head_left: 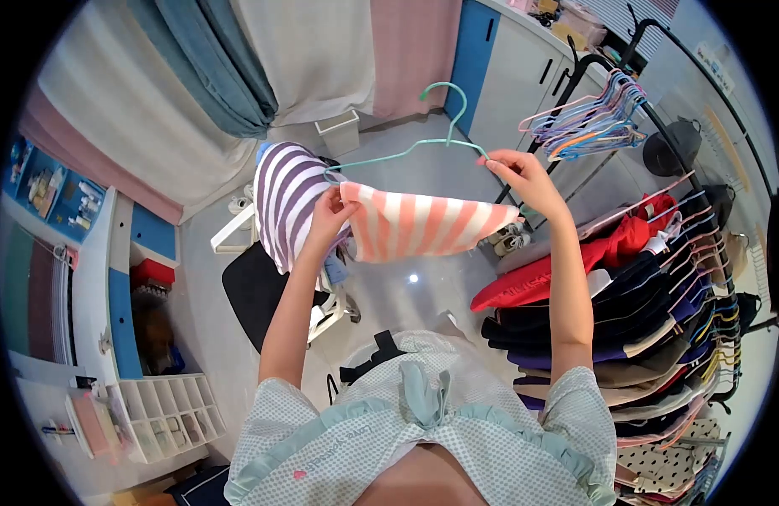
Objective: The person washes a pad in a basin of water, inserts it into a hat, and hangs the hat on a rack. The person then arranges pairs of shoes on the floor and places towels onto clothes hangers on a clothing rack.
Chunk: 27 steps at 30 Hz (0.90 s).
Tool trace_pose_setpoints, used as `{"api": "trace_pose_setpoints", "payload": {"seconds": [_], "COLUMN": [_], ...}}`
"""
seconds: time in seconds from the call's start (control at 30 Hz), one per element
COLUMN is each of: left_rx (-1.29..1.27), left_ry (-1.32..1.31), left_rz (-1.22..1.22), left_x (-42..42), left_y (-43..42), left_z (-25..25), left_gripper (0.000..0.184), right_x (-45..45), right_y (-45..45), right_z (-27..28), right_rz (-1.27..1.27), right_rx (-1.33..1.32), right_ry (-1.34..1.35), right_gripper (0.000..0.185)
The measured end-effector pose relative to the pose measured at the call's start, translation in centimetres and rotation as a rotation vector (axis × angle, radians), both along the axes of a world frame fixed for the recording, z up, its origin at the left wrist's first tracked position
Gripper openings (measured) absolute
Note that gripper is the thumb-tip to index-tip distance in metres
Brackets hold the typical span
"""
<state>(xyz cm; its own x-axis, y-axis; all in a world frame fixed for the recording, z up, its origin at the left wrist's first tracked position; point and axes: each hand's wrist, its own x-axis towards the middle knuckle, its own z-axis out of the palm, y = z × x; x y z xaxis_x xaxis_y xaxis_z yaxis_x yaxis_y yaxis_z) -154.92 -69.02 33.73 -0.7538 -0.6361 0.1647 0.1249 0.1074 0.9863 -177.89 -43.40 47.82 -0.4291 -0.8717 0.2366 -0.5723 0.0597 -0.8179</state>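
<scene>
My left hand (328,217) is closed on the upper left corner of an orange-and-white striped cloth (423,223), which hangs in front of me; whether it is a towel or a garment I cannot tell. My right hand (527,180) pinches the right end of a mint-green hanger (419,145), its hook pointing up. The hanger's left end reaches down close to my left fingers, by the cloth's corner. The cloth's right end tapers off below my right hand. A purple-and-white striped cloth (287,202) lies over the chair just left of my left hand.
A black-seated chair (259,291) stands at left. To the right, a black rack (659,126) bears a bunch of bare hangers (588,126) and a row of hung clothes (592,337), with a red garment (541,278) nearest. A white bin (339,133) stands by the curtains (314,59).
</scene>
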Motion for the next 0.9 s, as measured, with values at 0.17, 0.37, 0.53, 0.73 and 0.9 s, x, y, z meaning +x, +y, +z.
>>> {"api": "trace_pose_setpoints", "payload": {"seconds": [0.17, 0.37, 0.53, 0.73, 0.9], "left_rx": [-0.215, -0.306, -0.412, -0.561, -0.437], "left_ry": [-0.039, -0.029, 0.029, 0.047, 0.077], "left_rz": [0.258, 0.071, -0.102, -0.206, -0.233], "left_x": [-1.9, -4.0, -5.5, -5.7, -4.2], "left_y": [0.7, 7.6, 13.9, 15.4, 16.3], "left_z": [-1.2, 0.3, 2.0, 2.7, 1.6], "left_gripper": [0.064, 0.056, 0.048, 0.044, 0.034], "right_x": [0.4, 2.2, 4.3, 6.1, 7.6], "right_y": [0.8, 0.0, -1.8, -2.9, -2.8], "right_z": [0.4, -0.2, -1.9, -4.0, -5.7], "right_rz": [0.037, -0.073, -0.096, -0.084, -0.221], "right_rx": [0.053, -0.03, -0.154, -0.235, -0.383], "right_ry": [-0.191, -0.703, -0.91, -1.066, -1.129], "right_gripper": [0.02, 0.023, 0.023, 0.024, 0.02]}}
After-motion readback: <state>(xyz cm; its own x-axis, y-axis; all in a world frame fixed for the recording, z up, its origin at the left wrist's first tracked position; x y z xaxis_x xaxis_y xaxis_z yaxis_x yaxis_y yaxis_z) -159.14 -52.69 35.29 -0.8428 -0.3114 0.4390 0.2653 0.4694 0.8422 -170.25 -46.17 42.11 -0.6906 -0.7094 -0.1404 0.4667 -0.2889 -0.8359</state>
